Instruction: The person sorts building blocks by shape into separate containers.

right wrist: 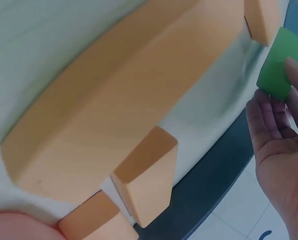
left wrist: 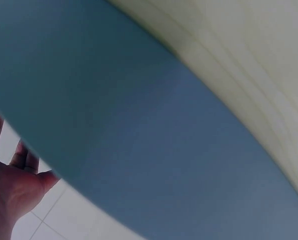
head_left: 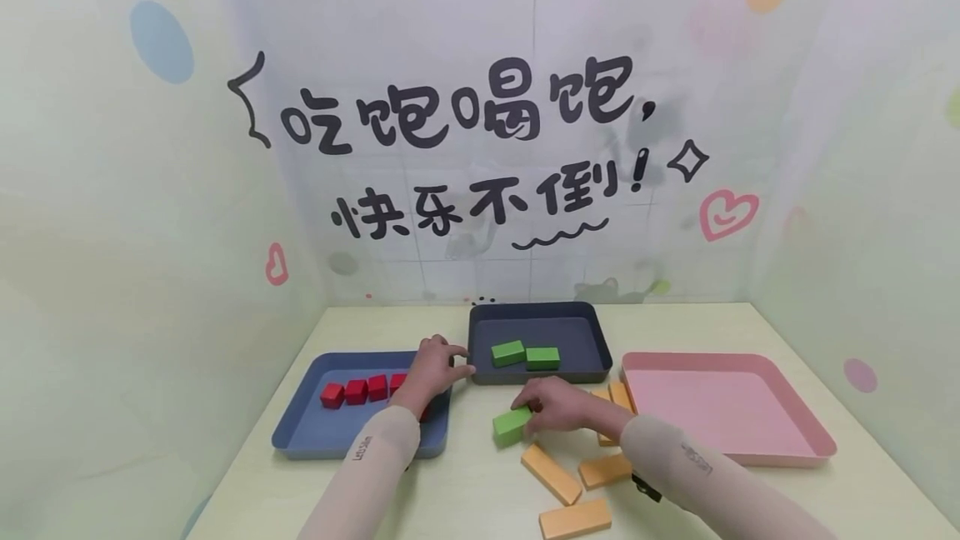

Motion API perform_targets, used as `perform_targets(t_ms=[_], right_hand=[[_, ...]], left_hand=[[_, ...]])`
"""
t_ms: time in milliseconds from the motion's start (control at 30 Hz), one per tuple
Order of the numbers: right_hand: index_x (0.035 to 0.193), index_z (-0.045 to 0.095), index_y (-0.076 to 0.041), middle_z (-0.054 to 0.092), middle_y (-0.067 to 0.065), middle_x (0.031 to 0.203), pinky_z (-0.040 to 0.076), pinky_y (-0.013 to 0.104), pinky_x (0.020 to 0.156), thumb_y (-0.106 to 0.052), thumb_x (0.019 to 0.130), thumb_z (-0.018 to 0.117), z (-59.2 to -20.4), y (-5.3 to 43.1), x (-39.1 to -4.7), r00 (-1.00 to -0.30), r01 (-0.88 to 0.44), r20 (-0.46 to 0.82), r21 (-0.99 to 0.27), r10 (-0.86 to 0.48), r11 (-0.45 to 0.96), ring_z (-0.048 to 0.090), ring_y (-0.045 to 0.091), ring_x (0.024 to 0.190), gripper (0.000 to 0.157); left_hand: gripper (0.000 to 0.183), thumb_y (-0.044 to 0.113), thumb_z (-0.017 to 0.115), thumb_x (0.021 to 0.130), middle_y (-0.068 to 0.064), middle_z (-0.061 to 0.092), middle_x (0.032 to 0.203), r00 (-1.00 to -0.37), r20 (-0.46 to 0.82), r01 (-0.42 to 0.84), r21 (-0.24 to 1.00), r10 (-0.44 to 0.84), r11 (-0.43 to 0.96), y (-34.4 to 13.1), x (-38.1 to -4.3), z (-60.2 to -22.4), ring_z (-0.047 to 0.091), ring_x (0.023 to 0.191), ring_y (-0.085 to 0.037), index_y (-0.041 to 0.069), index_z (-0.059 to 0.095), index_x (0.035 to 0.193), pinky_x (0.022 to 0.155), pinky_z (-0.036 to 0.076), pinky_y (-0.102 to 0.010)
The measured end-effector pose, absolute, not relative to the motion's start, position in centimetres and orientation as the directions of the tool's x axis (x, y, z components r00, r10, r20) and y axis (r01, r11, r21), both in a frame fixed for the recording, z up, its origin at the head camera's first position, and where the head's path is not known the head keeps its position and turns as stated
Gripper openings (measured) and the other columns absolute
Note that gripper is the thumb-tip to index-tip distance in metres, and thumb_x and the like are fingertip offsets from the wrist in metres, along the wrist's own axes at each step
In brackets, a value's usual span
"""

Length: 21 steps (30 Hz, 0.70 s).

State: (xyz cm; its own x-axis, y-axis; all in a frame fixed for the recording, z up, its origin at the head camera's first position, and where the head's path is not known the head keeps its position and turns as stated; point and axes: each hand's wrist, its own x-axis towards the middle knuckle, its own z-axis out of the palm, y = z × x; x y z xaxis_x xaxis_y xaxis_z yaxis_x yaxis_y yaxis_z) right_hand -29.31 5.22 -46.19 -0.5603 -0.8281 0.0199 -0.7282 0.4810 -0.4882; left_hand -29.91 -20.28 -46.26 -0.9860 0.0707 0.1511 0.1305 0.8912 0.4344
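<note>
Right hand [head_left: 557, 405] pinches a green block [head_left: 508, 428]; left hand [head_left: 431, 369] relaxed, empty. A level lift should best clear the dark tray [head_left: 495, 377] beyond.

The middle tray [head_left: 542, 377] is set toward the back of the worktop [head_left: 465, 511], and two short blocks [head_left: 508, 352] are contained in it. Behind it, the backdrop [head_left: 450, 277] is hung. To its left and farther forward, the left tray [head_left: 311, 433] is placed, with cubes [head_left: 356, 392] laid in it; to its right, also farther forward, the right tray [head_left: 720, 407] is placed. Near its left wall, the left hand [head_left: 433, 367] is held. Before it, a third block [head_left: 512, 426] is held by the right hand [head_left: 558, 405]; farther before it, long blocks [head_left: 576, 518] are scattered.
</note>
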Motion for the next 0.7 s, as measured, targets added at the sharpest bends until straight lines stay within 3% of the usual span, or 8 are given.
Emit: perform_targets(t_ms=[500, 700], right_hand=[[0.106, 0.067, -0.013, 0.058, -0.006, 0.095, 0.045, 0.027, 0.069, -0.019, 0.076, 0.073, -44.3, 7.5, -30.5, -0.647, -0.662, 0.098, -0.564, -0.756, 0.494, 0.053, 0.009, 0.08, 0.031], [0.107, 0.066, -0.011, 0.058, -0.004, 0.094, 0.046, 0.03, 0.071, -0.016, 0.076, 0.072, -43.7, 8.8, -31.6, -0.713, -0.621, 0.129, -0.575, -0.69, 0.534, 0.055, 0.01, 0.081, 0.031]], left_hand=[[0.036, 0.039, 0.069, 0.078, -0.01, 0.048, 0.102, -0.989, 0.132, 0.117, 0.427, 0.066, 0.897, -20.5, -30.0, -46.4, 0.039, 0.094, -0.024, 0.018, 0.068, 0.107, 0.07, 0.041, -0.035], [0.036, 0.038, 0.07, 0.077, -0.01, 0.047, 0.101, -0.99, 0.127, 0.114, 0.443, 0.064, 0.889, -20.3, -30.0, -46.4, 0.039, 0.093, -0.024, 0.017, 0.068, 0.107, 0.07, 0.041, -0.035]])
